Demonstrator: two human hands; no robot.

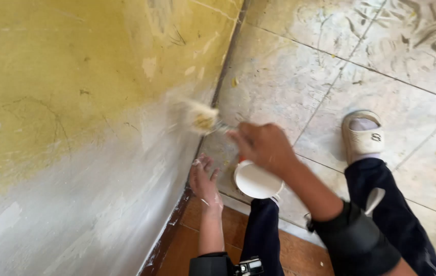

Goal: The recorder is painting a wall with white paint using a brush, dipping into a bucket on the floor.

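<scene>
My right hand [265, 145] grips a paintbrush [201, 118] whose pale, paint-loaded bristles press against the lower part of a yellow wall [65, 92]; the brush is blurred. The wall's lower area [90, 204] is covered in whitish paint. My left hand [203, 180] rests with fingers spread on the floor at the foot of the wall, holding nothing. A small round container of white paint [255, 180] stands on the floor between my hands, partly under my right wrist.
My legs in dark trousers [381, 204] stretch over scuffed pale floor tiles [305, 76], one foot in a white slipper [363, 135]. A brown wooden step [187, 245] lies beneath my left arm. A dark skirting line [225, 61] runs along the wall base.
</scene>
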